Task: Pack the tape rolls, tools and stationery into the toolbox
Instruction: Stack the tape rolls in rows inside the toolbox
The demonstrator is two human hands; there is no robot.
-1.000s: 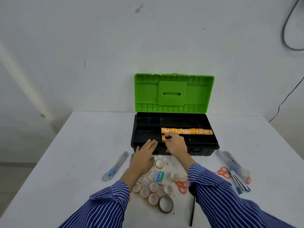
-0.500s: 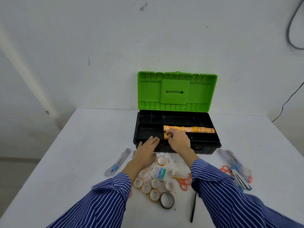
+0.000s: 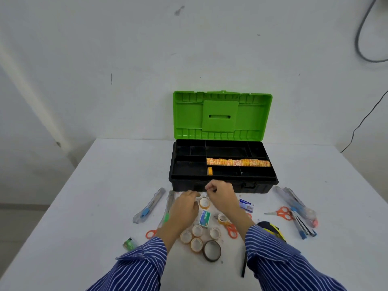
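The toolbox (image 3: 223,181) sat at the far middle of a matte white table (image 3: 88,206), a black ribbed plastic base with its glossy green lid (image 3: 222,114) standing upright against the wall. Its top tray was split by thin walls into rectangular pockets. A packed row of orange-printed tape rolls (image 3: 238,162) filled one long slot on the right, and a single yellow roll (image 3: 209,171) stood on edge in the slot just nearer.

Both hands hovered just in front of the box's near wall, close together. The left hand (image 3: 185,208) lay flat and relaxed, fingers extended over the table. The right hand (image 3: 221,195) had its fingertips curled inward; whether they pinched anything could not be told.

Beneath and near the wrists lay a cluster of small round clear tape rolls (image 3: 197,231), a larger dark-rimmed ring of tape (image 3: 212,250) and a small green-and-white box (image 3: 204,218). Left of them lay two long clear-bodied utility knives (image 3: 149,205). Orange-handled scissors (image 3: 280,213) and a bundle of pens (image 3: 302,224) lay to the right, well apart from the box. Bare tabletop stretched wide on the far left and far right, and the near left edge was open.
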